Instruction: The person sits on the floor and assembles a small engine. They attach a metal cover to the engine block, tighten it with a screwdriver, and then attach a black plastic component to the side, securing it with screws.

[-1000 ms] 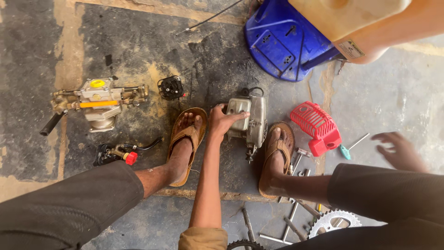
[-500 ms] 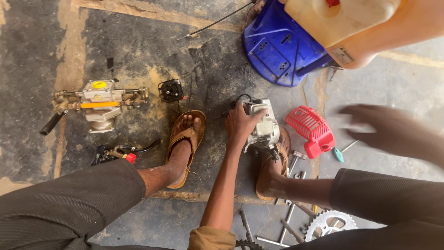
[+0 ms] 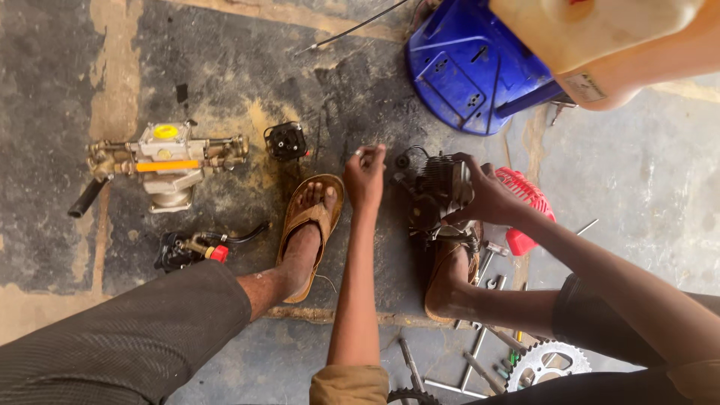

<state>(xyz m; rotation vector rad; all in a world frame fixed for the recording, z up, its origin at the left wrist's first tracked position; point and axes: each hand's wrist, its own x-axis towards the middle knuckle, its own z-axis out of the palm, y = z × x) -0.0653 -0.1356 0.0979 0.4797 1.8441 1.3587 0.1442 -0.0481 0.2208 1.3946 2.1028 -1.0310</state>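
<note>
Right hand [image 3: 487,196] had its fingers [image 3: 463,163] wrapped over the small engine block [image 3: 439,196], gripping it from the engine's right side. Left hand [image 3: 365,176] hovered just left of the engine, fingers pinched on something too small to make out, not touching the block. Engine stood propped over the right sandal [image 3: 450,274], on the concrete floor [image 3: 637,195]; red cover [image 3: 525,206] lay immediately behind the right hand.

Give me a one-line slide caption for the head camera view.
Seated on concrete, right hand grips a small engine while left hand pinches a tiny part.
</note>
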